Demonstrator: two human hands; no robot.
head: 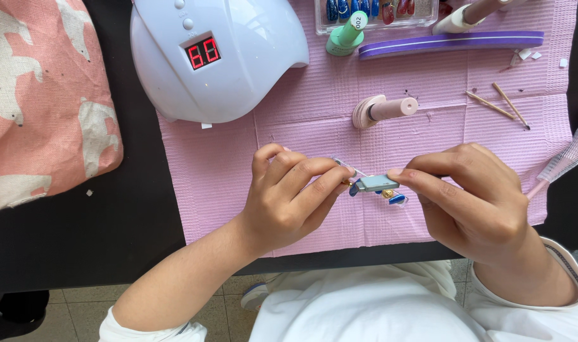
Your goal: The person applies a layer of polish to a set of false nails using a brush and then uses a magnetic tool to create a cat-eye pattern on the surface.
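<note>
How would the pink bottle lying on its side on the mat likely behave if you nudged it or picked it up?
The pink bottle lies on its side and looks round, so a sideways nudge would probably roll it, though its wider cap end may curve the path. It looks rigid, likely keeping its shape when gripped. The pink mat under it appears textured, which might slow any rolling.

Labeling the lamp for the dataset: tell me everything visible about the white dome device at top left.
The nail lamp is a glossy white plastic dome, rounded, with its top edge cut off by the frame. A small dark panel on its top shows lit red digits, so it is powered on. Two small round buttons sit above the panel. It rests partly on the pink ribbed mat and partly on the black table. Neither hand touches it; the patterned pink pouch lies apart to its left.
</note>
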